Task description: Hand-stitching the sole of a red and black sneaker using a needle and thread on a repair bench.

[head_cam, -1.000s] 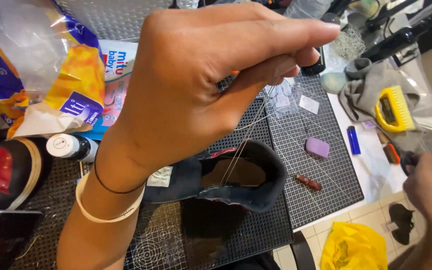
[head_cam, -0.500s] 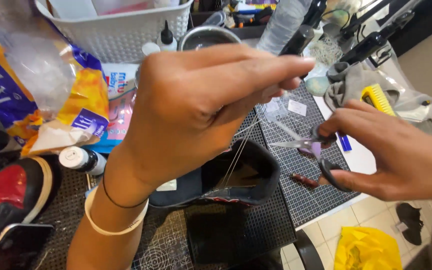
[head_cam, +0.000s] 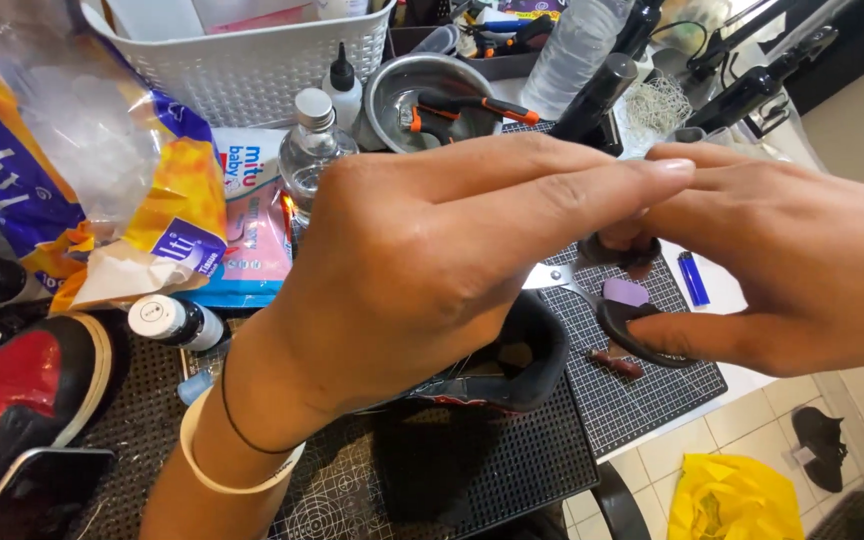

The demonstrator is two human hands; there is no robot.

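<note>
My left hand [head_cam: 432, 260] is raised in the middle of the view, fingers pinched together and pointing right; the thread it held earlier is hidden behind it. My right hand [head_cam: 782, 270] comes in from the right and grips black-handled scissors [head_cam: 617, 320], whose silver blades [head_cam: 547, 277] point left behind my left fingertips. Below both hands a dark shoe [head_cam: 512, 365] lies on a black cutting mat [head_cam: 612, 400], mostly covered by my left hand.
A red and black shoe [head_cam: 22, 390] lies at lower left. Around the mat are a plastic snack bag [head_cam: 82, 170], a white basket [head_cam: 252, 70], bottles [head_cam: 312, 150], a steel bowl with pliers [head_cam: 432, 95], a blue lighter [head_cam: 692, 278] and an awl [head_cam: 617, 362]. A yellow bag [head_cam: 732, 495] lies on the tiled floor.
My right hand came in from the lower right with the scissors and brought them up against my left fingertips. My left hand lowered slightly; the thread is no longer visible.
</note>
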